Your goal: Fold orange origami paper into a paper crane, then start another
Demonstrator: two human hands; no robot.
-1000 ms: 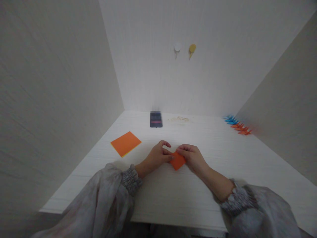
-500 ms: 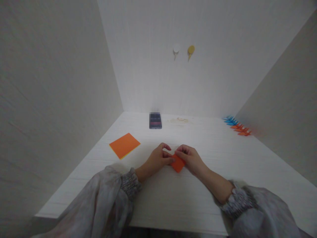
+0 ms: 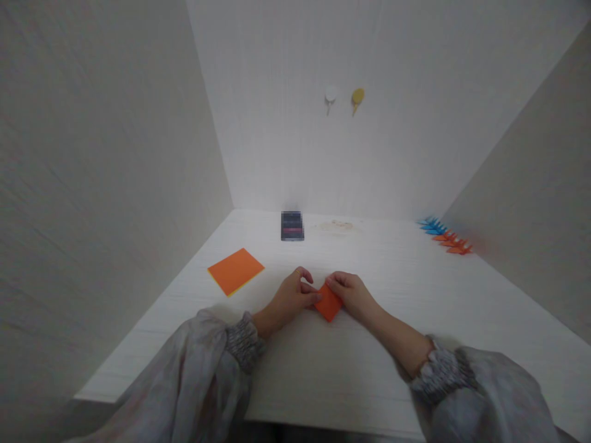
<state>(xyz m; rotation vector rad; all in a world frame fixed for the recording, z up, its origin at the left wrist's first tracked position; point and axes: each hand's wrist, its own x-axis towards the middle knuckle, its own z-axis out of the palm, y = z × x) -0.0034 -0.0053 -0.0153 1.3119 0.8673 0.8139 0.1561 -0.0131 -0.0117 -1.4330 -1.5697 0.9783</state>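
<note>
Between my hands is a small square of folded orange origami paper point(image 3: 329, 304), one corner pointing toward me. My left hand point(image 3: 294, 296) pinches its left corner between thumb and a lower finger, while the index finger curls above, apart from the paper. At the upper right edge, my right hand point(image 3: 351, 290) grips the paper with thumb and fingertips pressed together. Fingers cover parts of both side corners, so the folds there are hidden. To the left lies a stack of orange paper sheets point(image 3: 236, 271) with a yellow edge showing beneath.
On the white table point(image 3: 295, 387), a dark blurred rectangular object point(image 3: 292, 226) stands near the back wall. Several folded blue paper figures point(image 3: 433, 226) and orange paper figures point(image 3: 455, 242) line the right side. A white hook point(image 3: 330, 96) and a yellow hook point(image 3: 357, 96) are on the wall.
The view has shifted slightly. My fingers have moved a little on the orange paper, and more of its left part shows. Both hands keep their hold.
</note>
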